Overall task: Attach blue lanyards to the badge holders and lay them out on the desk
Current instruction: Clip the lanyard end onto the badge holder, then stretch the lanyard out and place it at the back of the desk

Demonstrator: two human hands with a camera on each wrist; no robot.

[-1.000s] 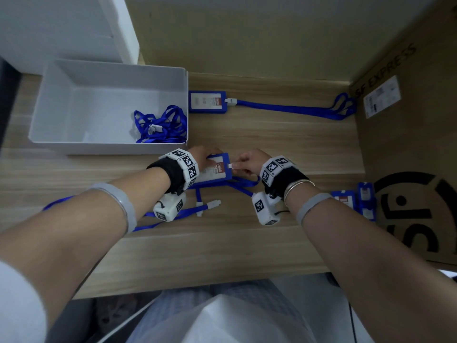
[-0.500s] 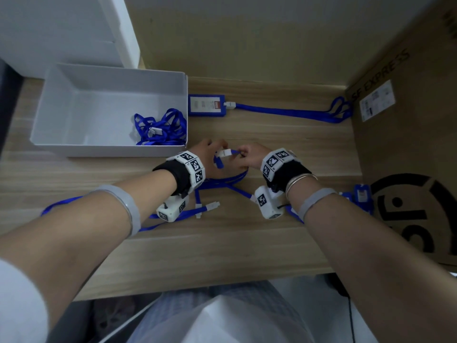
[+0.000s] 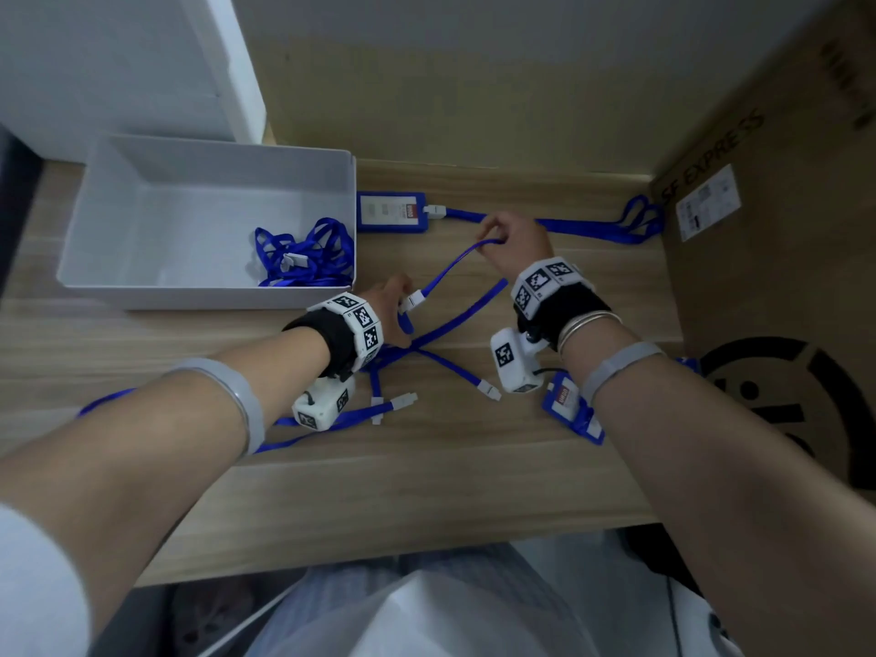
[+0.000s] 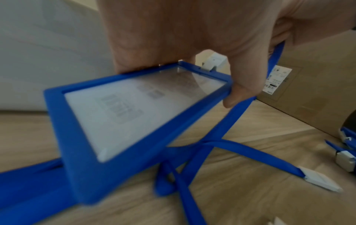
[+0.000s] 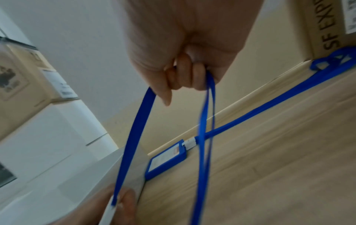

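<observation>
My left hand (image 3: 393, 310) grips a blue badge holder (image 4: 123, 120) by its top end, tilted above the desk; a white clip (image 4: 212, 62) sits on that end, and in the head view the hand hides the holder. From the clip (image 3: 411, 300) a blue lanyard strap (image 3: 450, 267) runs up to my right hand (image 3: 509, 241), whose curled fingers (image 5: 185, 76) hold the strap's loop raised over the desk. A finished badge holder (image 3: 391, 211) with its lanyard (image 3: 583, 227) lies stretched along the back edge.
A white bin (image 3: 142, 286) at the left holds a bundle of blue lanyards (image 3: 303, 256). Loose lanyards with white clips (image 3: 403, 400) cross the desk under my wrists. Another badge holder (image 3: 566, 405) lies by my right forearm. A cardboard box (image 3: 782, 253) walls the right side.
My right hand has moved away from the clip, up and back toward the far edge, drawing the lanyard strap out. My left hand has tilted the badge holder up.
</observation>
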